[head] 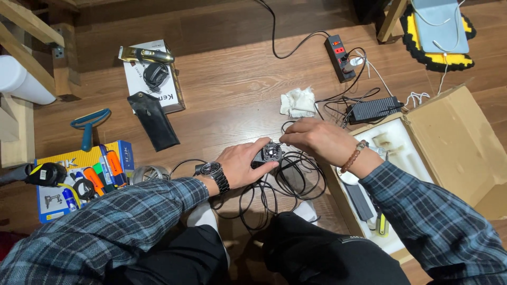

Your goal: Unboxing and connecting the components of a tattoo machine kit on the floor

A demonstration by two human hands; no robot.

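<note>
Head view shows our left hand (244,164) gripping a small black device (270,154) over the floor (232,84), steadying it while our right hand (311,138) pinches its top, cable (288,184) coiled below.

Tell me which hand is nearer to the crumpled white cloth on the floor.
Right. The right hand lies just below the white cloth, a short gap apart. The left hand sits lower and further left, holding the small black device.

The left hand (244,164) and right hand (317,140) cover most of the small grey metal device (270,153); its shape stays unclear.
</note>
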